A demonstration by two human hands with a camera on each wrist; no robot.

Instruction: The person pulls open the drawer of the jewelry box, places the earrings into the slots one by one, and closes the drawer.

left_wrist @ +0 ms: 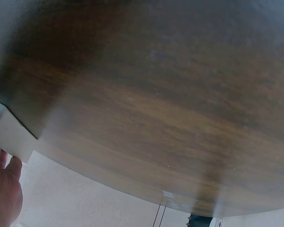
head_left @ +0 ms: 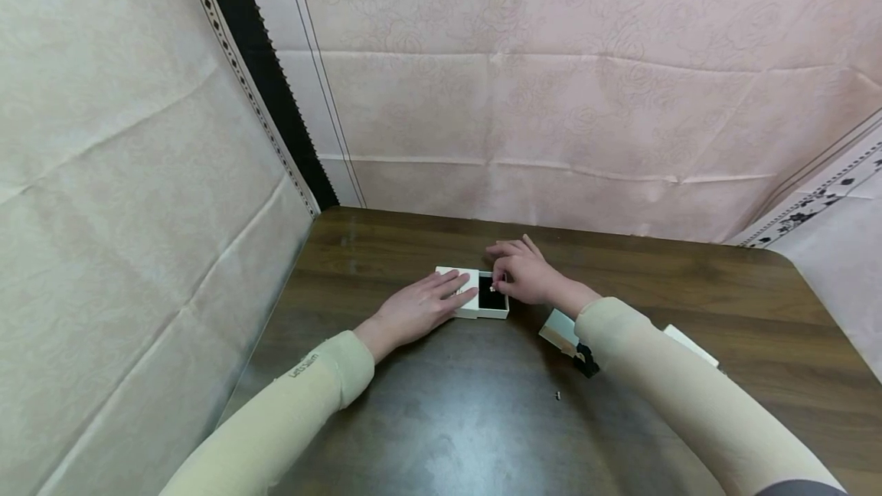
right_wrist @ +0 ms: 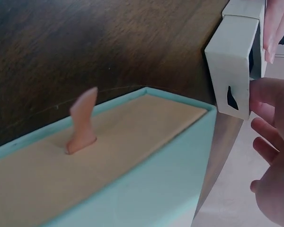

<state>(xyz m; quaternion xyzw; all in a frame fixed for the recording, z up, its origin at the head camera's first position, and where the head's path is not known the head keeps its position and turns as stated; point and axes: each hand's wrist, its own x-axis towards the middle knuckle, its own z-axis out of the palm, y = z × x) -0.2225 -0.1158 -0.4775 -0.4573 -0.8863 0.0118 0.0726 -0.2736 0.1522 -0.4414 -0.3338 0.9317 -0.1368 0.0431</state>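
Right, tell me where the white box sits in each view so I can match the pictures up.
Head: the white box is just below the middle, under the left hand.
Left wrist: the white box is at the left edge, partly cut off.
Right wrist: the white box is at upper right.
Shared landmark: the wooden table.

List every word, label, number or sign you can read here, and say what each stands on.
"Let's Slim": on the left sleeve; small and upside down in the head view, so the exact spelling is uncertain.
No other text can be made out, including on the visible faces of the white box and the blue-green box.
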